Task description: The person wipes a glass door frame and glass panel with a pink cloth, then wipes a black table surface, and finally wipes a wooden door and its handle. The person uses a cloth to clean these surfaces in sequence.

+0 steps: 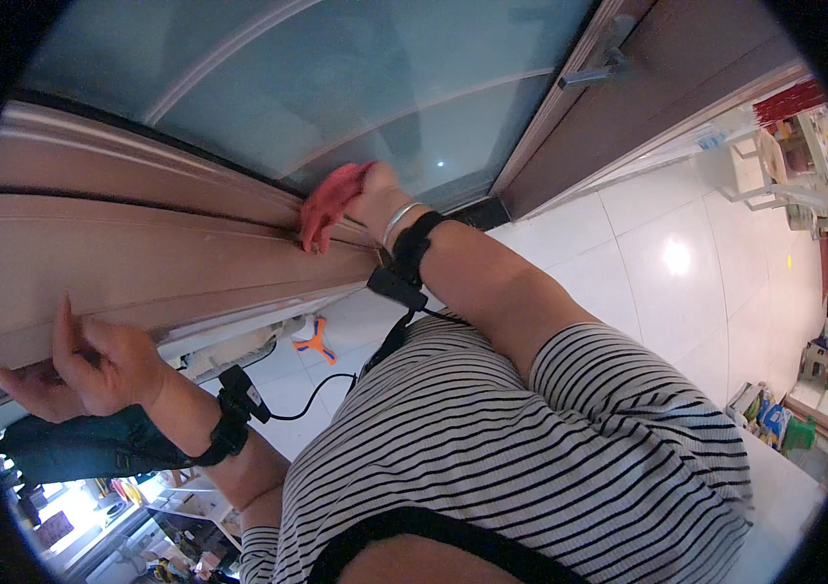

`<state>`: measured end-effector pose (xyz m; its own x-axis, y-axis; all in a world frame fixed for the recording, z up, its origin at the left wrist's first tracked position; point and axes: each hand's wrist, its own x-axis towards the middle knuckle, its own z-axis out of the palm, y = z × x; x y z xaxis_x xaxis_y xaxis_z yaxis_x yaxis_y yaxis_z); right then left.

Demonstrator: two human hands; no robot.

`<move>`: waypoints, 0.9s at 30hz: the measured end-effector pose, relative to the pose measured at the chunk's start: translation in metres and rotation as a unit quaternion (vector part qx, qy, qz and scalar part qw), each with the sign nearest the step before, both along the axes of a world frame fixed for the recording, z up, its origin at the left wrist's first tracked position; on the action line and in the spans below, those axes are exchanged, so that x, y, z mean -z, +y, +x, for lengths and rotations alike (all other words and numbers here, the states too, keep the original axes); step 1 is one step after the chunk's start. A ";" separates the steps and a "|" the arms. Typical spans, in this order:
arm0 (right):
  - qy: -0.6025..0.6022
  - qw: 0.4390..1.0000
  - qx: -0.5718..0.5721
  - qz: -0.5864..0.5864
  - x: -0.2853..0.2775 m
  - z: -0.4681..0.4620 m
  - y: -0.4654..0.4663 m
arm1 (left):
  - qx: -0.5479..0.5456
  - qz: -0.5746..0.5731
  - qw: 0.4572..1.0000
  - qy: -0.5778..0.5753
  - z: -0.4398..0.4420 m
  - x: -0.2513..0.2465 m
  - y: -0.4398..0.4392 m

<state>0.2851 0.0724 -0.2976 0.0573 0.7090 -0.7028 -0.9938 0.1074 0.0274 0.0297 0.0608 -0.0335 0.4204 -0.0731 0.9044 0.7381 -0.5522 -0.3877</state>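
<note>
My right hand presses a red cloth against the brown frame at the lower edge of a glass door panel. Part of the hand is hidden by the bunched cloth. My left hand is at the left, beside the outer edge of the brown frame. Its fingers are apart and partly bent, with nothing seen in them. Whether the fingertips touch the frame's edge is unclear. A black strap with a small cabled box sits on each wrist.
A metal door handle juts from the brown door at the upper right. An orange and blue three-armed toy lies on the white tiled floor. A dark bag hangs below my left hand. A white chair stands far right.
</note>
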 end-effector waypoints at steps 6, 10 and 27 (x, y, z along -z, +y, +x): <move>-0.162 0.980 0.062 -0.092 0.043 0.124 -0.044 | -0.038 -0.008 0.999 0.003 -0.023 0.009 0.000; -0.101 0.977 0.150 -0.116 0.070 0.199 -0.050 | -0.047 0.005 0.999 -0.023 -0.035 0.012 0.002; -0.060 0.995 -0.009 -0.077 0.107 0.110 -0.036 | 0.190 -0.333 0.923 -0.042 0.056 0.073 -0.046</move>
